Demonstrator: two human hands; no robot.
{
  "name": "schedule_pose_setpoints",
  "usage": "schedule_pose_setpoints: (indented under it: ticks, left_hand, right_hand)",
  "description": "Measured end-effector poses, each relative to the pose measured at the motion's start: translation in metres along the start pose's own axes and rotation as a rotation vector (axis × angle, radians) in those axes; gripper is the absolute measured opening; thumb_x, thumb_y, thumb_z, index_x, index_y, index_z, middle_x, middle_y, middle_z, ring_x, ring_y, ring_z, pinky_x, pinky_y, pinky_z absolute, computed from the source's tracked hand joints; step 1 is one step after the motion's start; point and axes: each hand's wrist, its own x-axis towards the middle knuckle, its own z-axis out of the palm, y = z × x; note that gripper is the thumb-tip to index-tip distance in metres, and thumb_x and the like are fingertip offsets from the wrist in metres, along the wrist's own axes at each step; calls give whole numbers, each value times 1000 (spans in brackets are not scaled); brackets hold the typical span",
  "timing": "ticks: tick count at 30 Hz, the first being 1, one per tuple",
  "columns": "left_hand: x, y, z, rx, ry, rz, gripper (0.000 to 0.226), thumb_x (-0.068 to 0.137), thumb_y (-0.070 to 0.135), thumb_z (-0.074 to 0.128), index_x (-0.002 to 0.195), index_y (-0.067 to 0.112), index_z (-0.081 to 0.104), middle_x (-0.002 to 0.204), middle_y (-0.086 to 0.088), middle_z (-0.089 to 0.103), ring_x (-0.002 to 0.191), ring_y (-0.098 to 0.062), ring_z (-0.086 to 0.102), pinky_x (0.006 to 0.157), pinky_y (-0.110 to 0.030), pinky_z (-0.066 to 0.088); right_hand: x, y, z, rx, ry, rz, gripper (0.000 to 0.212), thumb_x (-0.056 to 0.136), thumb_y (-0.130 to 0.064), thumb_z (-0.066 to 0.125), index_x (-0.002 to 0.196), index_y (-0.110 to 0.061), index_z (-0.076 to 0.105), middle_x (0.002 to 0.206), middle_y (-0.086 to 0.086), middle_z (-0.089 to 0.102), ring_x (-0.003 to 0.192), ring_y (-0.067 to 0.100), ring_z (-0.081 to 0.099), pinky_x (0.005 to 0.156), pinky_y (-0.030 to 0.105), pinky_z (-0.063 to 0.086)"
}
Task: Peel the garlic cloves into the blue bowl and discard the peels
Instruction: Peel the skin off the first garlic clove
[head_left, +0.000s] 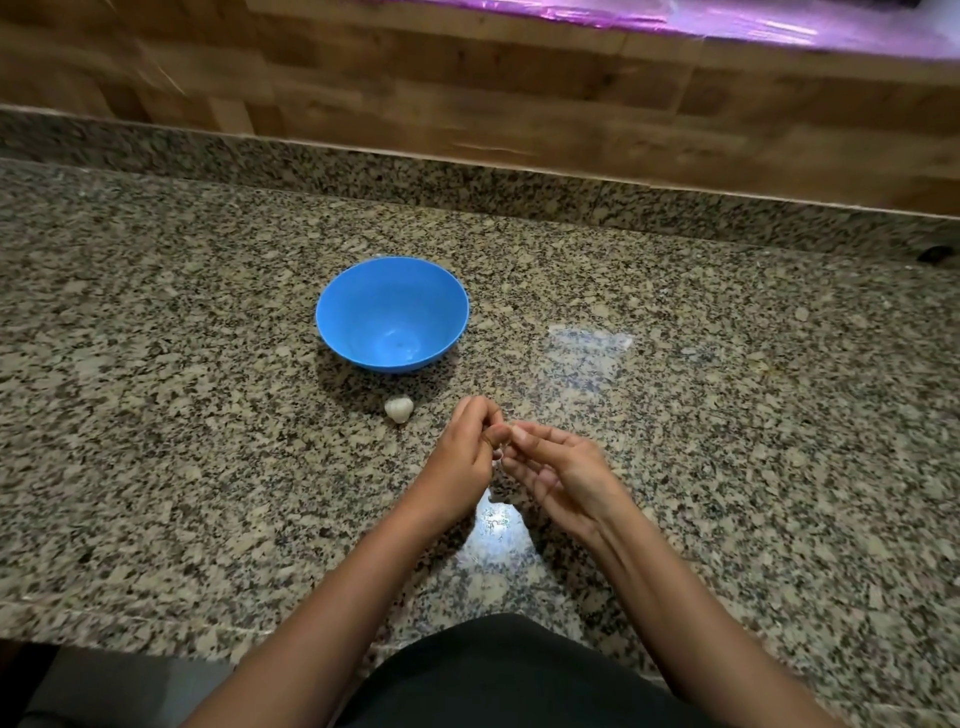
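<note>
An empty blue bowl (392, 312) stands on the granite counter. A white piece of garlic (399, 409) lies just in front of it. My two hands meet to the right of that garlic, above the counter. My left hand (462, 457) has its fingers curled round a small garlic clove that is almost wholly hidden. My right hand (558, 470) is turned palm up, and its thumb and forefinger pinch at the same spot against the left fingertips. I see no loose peels on the counter.
The speckled granite counter (208, 467) runs wide to both sides, with a raised granite lip and a wooden wall (467, 93) behind. A small dark object (935, 254) sits at the far right. The counter's front edge is close to my body.
</note>
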Motion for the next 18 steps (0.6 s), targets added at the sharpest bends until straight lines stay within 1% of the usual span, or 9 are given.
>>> schedule_pose_setpoints:
  ticks: [2,4,7,9,11,12,13,15,18]
  left_hand:
    - [-2,-1,1,45,16,25,12,98,7,37,89,13,43,93,4,43,86,-13,48,74,-22,46]
    - [-6,-2,3,65,-7,49,13,98,6,37,89,13,42,93,9,41,87,-9,47,73,-17,44]
    - [-13,-5,2,80,-52,52,14,97,4,40,89,15,42,91,9,41,79,0,44,68,-10,42]
    - [-15,-6,0,-35,-35,-37,8,95,8,49,88,12,47,88,5,52,74,-3,52,66,-12,47]
    - [-13,-7,-3,-188,15,-163,7,90,10,58,87,12,53,83,-2,63,75,-14,64,72,-26,56]
    - [-11,-7,-4,-238,31,-208,8,88,8,61,87,13,55,83,-5,65,78,-19,67,75,-34,58]
    - [-9,-6,-4,-279,36,-236,11,86,6,63,88,14,57,85,-7,66,81,-22,67,76,-39,58]
    - [-6,-6,-2,-327,39,-256,16,85,4,64,93,18,62,90,-9,67,86,-24,67,78,-39,58]
    - [-4,-2,1,-381,78,-276,10,86,11,66,94,14,70,90,-8,71,82,-18,68,75,-30,57]
  right_hand:
    - [1,2,2,39,1,3,28,73,3,61,101,9,60,82,18,66,69,20,63,65,23,57]
    - [3,2,2,93,22,-3,30,78,4,59,107,10,59,87,19,66,73,20,64,67,24,58]
    - [6,-1,-3,122,95,-40,23,86,3,55,109,8,59,82,16,63,72,18,61,66,23,58]
    - [6,-4,-8,70,105,-45,21,88,2,54,108,7,60,81,15,63,73,18,60,67,22,58]
    - [4,-6,-10,-16,97,-40,19,89,2,53,105,6,62,82,16,64,73,18,61,67,23,58]
    - [3,-6,-10,-54,101,-47,18,89,2,53,103,6,63,81,17,65,71,18,61,67,23,58]
    - [3,-5,-9,-89,107,-60,17,88,2,53,101,7,63,81,17,65,70,19,62,65,24,58]
    - [3,-4,-7,-157,102,-96,15,88,3,53,98,8,64,81,19,66,66,19,64,62,23,58]
    - [3,-2,-7,-277,82,-152,14,88,4,54,96,6,65,82,18,68,64,19,64,61,21,57]
